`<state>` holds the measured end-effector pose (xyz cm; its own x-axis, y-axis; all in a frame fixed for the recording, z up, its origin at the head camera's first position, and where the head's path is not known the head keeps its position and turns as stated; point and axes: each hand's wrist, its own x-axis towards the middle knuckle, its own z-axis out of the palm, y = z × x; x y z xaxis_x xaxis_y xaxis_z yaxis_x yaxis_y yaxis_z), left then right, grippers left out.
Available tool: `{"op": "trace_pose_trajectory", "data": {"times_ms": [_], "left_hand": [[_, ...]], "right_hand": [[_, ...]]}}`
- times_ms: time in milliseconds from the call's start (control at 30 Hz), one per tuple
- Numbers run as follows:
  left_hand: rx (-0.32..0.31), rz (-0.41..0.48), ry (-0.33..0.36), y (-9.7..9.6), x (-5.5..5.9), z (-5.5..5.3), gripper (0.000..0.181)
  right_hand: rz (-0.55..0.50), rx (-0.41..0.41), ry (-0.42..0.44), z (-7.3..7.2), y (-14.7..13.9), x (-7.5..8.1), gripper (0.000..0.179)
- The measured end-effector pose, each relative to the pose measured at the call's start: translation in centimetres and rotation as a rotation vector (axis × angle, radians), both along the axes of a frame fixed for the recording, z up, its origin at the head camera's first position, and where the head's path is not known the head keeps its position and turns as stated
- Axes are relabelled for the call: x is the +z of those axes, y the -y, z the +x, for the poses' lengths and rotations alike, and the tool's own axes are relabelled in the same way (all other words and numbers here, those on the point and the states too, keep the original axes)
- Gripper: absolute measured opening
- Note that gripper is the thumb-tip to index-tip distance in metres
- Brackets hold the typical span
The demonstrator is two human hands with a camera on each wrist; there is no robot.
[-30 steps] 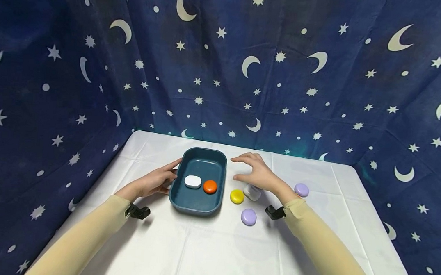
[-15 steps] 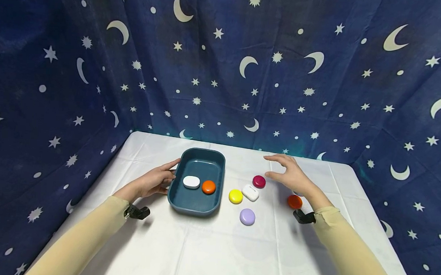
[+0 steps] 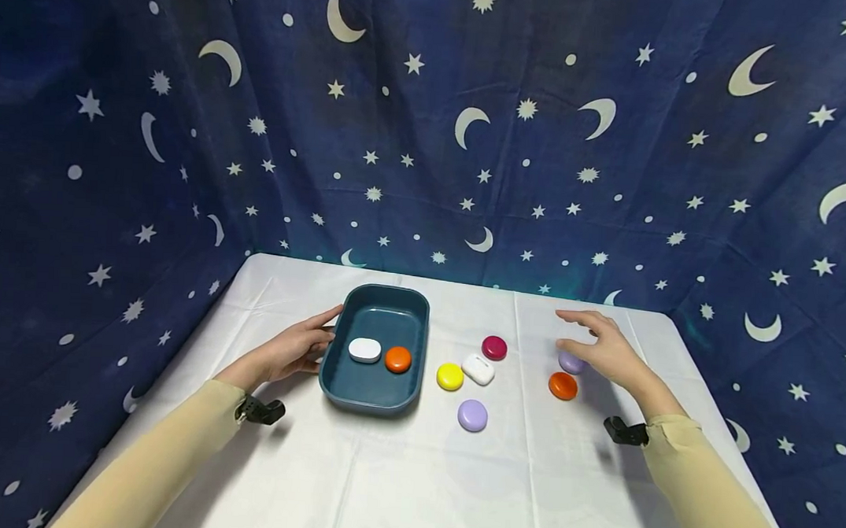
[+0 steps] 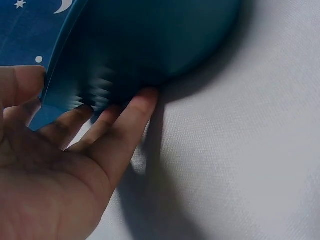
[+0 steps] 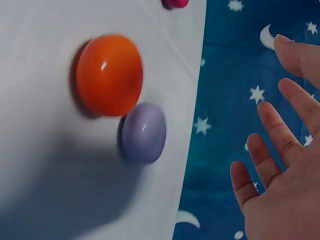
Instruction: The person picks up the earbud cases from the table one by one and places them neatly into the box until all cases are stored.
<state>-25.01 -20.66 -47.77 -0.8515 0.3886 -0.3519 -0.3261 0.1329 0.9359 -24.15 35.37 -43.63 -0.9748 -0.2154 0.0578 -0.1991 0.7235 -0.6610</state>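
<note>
A dark teal tray (image 3: 330, 380) stands on the table's left half, holding a white oblong piece (image 3: 365, 350) and a glossy orange disc (image 3: 398, 360). Against its left side rest the extended fingers of my left hand (image 3: 293, 351); the left wrist view has the fingertips (image 4: 146, 95) touching the outer wall. Over at the right, my right hand (image 3: 607, 349) hovers with nothing in it, fingers spread. Just below it, a purple disc (image 3: 571, 363) is partly covered in the head view, beside another orange disc (image 3: 562, 386). Both lie plainly visible in the right wrist view.
Between tray and right hand lie a dark red disc (image 3: 494, 347), a white rounded case (image 3: 478, 370), a yellow disc (image 3: 449, 376) and a second purple disc (image 3: 472, 416). White cloth (image 3: 413, 484) covers the table; a starry blue curtain (image 3: 415, 122) walls it behind and sideways.
My right hand has moved right, from beside the tray to above the far purple disc, uncovering the dark red disc, white case and right-hand orange disc. The left hand stays at the tray.
</note>
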Motion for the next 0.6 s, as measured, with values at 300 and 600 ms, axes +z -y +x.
{"op": "trace_pose_trajectory", "data": {"times_ms": [300,600], "left_hand": [[0.005,0.002,0.009,0.1,-0.1,0.0,0.062],[-0.004,0.027,0.007,0.1,-0.2,0.0,0.062]], "right_hand": [[-0.002,0.014,0.0,0.6,-2.6,-1.5,0.061],[0.005,-0.036,0.126,1.1,-4.5,-3.6,0.066]]}}
